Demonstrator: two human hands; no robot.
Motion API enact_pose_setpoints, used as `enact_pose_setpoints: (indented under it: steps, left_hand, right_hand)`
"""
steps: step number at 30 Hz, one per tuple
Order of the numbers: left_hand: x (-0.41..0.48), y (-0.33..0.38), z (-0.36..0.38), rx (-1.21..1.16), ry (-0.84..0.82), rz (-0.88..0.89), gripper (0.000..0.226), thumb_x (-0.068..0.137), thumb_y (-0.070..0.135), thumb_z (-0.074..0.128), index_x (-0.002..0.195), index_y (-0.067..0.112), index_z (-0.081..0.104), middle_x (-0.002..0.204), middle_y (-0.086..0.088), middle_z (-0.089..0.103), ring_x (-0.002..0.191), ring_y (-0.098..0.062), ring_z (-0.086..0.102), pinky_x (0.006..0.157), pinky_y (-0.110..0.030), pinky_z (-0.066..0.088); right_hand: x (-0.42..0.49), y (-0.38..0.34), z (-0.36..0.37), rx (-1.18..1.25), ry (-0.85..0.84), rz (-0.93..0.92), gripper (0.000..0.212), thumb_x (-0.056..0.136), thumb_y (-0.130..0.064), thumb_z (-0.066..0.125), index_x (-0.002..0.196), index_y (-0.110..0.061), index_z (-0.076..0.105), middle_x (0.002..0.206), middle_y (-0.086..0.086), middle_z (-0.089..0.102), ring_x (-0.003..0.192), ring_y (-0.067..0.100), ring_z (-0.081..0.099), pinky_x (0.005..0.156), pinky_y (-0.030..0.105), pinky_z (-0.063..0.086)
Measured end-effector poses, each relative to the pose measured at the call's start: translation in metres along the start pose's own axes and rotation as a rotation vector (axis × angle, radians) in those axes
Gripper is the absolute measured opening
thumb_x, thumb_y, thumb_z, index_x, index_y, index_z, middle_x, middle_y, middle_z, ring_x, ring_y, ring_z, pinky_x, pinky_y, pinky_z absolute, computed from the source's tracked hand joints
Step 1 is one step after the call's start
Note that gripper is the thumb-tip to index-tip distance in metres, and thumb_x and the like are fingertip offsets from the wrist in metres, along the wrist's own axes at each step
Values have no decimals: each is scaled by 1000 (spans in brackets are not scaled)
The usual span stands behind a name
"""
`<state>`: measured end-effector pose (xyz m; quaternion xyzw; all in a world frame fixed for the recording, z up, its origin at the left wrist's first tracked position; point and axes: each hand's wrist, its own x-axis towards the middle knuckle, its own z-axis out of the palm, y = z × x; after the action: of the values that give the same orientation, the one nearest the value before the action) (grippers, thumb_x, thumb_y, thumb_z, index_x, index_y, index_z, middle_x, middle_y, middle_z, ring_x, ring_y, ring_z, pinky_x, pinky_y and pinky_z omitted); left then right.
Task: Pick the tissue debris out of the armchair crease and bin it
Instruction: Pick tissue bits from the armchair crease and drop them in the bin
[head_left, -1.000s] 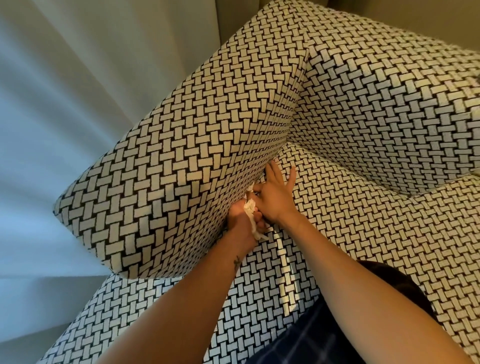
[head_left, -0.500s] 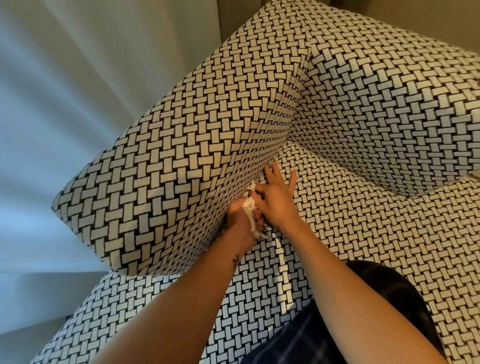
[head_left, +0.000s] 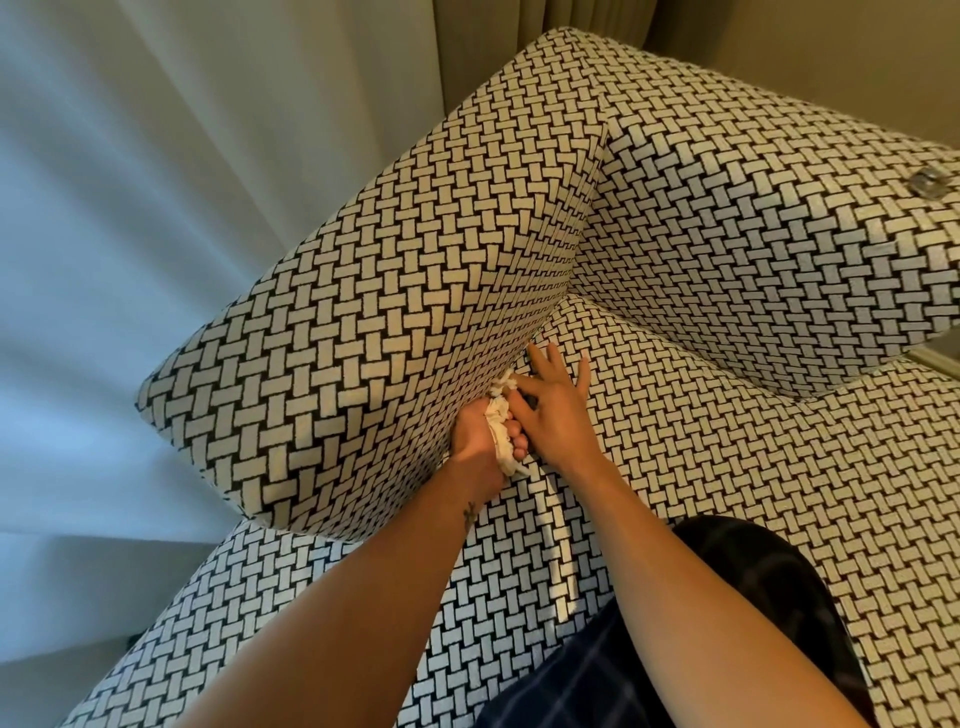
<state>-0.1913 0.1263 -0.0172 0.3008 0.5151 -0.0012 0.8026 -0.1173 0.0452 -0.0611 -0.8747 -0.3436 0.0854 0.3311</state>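
Two bare hands meet at the left edge of the armchair (head_left: 779, 545) seat (head_left: 701, 457), where the crease (head_left: 550, 325) runs between the seat and the inner wall of the left armrest (head_left: 389, 338). The hands work about midway along that wall, well short of the back corner under the backrest (head_left: 753, 234).

The left hand (head_left: 475, 436) lies against the armrest wall. Its fingers are curled tight around a white, crumpled wad of tissue debris (head_left: 500, 439), and a frayed tail of tissue hangs out below the fist. The right hand (head_left: 558, 415) touches it from the seat side. Its thumb and forefinger are bent in and pinch the top end of the wad, right at the crease. Its other three fingers are straight and splayed toward the back corner. A small dark tattoo (head_left: 470, 512) shows on the left wrist.

Compared with a second ago, little has moved. Both hands keep the same spot on the crease, the left fist stays clamped on the tissue, and the right fingers remain spread. The wad's top end looks slightly more drawn out above the fist than it did before.

The view itself has tipped upward, so the hands sit lower in it. More of the pale curtain (head_left: 182, 208) now shows beyond the armrest. A small shiny object (head_left: 927, 183) also appears on the top of the backrest near its right edge; what it is I cannot tell. Dark plaid cloth (head_left: 597, 675) rests on the front edge of the seat beneath the right forearm.
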Motion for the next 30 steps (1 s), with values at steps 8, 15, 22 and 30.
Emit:
enact_pose_setpoints:
  steps: [8, 15, 22, 30]
  left_hand:
    - [0, 0, -1, -6, 4, 18, 58, 104, 28, 36, 51, 13, 55, 43, -2, 45, 31, -14, 40, 35, -15, 29]
    - [0, 0, -1, -16, -2, -1, 47, 105, 28, 32, 65, 10, 50, 43, -3, 48, 32, -15, 44, 35, -16, 30]
    - [-1, 1, -1, -31, 10, -14, 50, 106, 30, 30, 65, 9, 50, 41, -4, 48, 30, -16, 45, 34, -15, 30]
    - [0, 0, -1, -54, -14, -26, 47, 106, 29, 30, 71, 8, 55, 46, -5, 56, 34, -14, 50, 34, -14, 31]
  right_hand:
    - [-4, -3, 0, 85, 89, -3, 27, 102, -30, 57, 119, -20, 74, 145, 6, 57, 150, 30, 30, 123, 55, -9]
    - [-5, -5, -4, 248, 142, 27, 22, 101, -25, 59, 115, -20, 75, 129, -5, 69, 145, 24, 39, 125, 54, -2]
    - [-9, -12, -9, 311, 186, 30, 18, 100, -21, 58, 107, -18, 75, 106, -8, 71, 108, 8, 60, 122, 53, 19]
    - [-15, -16, -15, 340, 278, 36, 19, 100, -15, 62, 114, -16, 74, 109, -15, 68, 106, 9, 61, 93, 32, 53]
